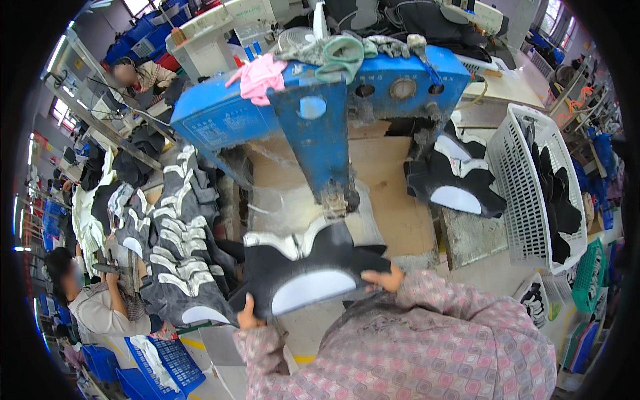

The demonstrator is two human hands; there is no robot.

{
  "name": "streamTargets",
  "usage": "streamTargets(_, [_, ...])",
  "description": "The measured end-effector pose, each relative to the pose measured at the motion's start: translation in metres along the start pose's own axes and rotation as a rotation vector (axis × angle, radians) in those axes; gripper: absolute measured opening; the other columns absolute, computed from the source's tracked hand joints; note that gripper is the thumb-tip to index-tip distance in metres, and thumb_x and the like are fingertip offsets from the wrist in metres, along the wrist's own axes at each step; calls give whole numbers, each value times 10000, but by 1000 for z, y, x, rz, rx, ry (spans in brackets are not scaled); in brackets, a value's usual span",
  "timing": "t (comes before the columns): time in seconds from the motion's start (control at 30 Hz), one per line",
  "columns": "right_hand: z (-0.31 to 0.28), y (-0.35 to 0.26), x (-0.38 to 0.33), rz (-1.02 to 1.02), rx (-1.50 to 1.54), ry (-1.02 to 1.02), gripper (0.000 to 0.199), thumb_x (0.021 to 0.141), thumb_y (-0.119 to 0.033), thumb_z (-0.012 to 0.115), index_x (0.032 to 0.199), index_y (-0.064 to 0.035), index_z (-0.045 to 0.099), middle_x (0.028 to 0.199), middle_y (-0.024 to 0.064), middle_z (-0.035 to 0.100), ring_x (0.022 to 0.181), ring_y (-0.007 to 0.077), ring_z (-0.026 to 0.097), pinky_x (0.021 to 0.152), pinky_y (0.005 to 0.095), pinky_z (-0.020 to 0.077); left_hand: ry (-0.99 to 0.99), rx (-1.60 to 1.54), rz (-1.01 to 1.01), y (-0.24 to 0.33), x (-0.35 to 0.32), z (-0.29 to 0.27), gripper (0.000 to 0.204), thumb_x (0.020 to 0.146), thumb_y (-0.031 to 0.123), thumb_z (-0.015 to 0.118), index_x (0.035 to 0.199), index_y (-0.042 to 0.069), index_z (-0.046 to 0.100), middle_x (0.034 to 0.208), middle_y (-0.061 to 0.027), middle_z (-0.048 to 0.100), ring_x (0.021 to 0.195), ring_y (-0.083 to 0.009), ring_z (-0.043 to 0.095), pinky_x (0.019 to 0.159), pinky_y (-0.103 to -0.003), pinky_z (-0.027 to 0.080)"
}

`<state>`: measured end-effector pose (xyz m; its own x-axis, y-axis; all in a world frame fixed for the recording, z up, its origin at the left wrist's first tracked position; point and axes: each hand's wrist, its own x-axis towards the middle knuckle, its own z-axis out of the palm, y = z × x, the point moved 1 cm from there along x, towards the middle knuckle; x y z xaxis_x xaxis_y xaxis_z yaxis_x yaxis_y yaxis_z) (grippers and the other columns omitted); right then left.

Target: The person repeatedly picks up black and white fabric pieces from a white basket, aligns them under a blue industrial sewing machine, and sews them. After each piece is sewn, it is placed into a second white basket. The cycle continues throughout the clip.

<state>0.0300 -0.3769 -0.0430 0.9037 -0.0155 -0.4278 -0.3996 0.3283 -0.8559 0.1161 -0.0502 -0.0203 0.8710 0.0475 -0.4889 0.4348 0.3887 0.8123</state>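
Note:
Both of my hands hold a flat black piece point(313, 267), apparently a shoe upper, with white scalloped trim along its far edge and a white half-moon patch on its near side. My left hand point(248, 315) is closed on its near left corner, thumb up. At the right edge, my right hand point(385, 277) pinches it; some fingers are hidden underneath. The piece is just in front of the swing arm point(312, 140) of a blue machine point(220, 113). Left of it lies a long overlapping row of similar pieces point(177, 253).
More black-and-white pieces point(457, 177) lie right of the machine, beside a white basket point(533, 200) holding dark pieces. A pink cloth point(260, 77), a grey-green cloth point(343, 59) and a brush point(420, 50) sit on the machine. A co-worker point(100, 303) sits at the left.

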Motion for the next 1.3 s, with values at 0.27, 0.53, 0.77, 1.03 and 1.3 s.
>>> streamTargets(0.27, [-15,15,-22,68,-130,283,431,700,-206,637,1052,-12,481,961,93,557,693,141,554,583,247,448,-328,-38,49,-43,1,-3,394,761,104,545,1116,-13,424,1073,-131,497,985,-247,487,861,-362,386])
streamTargets(0.53, [-7,26,-15,-83,51,88,572,684,-191,651,1159,-19,382,961,126,543,769,205,566,597,289,485,-146,-107,-42,-16,1,1,419,772,93,514,1134,-72,383,1093,-186,477,1013,-301,472,879,-407,371])
streamTargets(0.77, [-21,7,6,-185,46,285,578,700,-178,630,1175,0,353,886,116,566,766,171,554,530,271,471,-332,-299,-19,-29,24,17,361,719,167,536,992,-65,494,927,-144,562,815,-238,555,731,-317,441])
streamTargets(1.03, [-28,-5,-31,-113,62,459,511,700,-174,638,1128,6,425,955,112,555,776,194,557,576,287,490,-242,-242,-243,-48,13,25,419,675,40,461,1073,-81,418,1098,-177,473,1042,-270,444,919,-395,327])
streamTargets(1.3, [-50,-13,-23,-115,102,560,475,693,-130,646,1083,-13,403,958,102,555,703,200,572,575,286,484,-400,-225,-289,-47,13,50,433,715,34,469,1125,-68,375,1145,-168,435,1060,-272,425,914,-401,321])
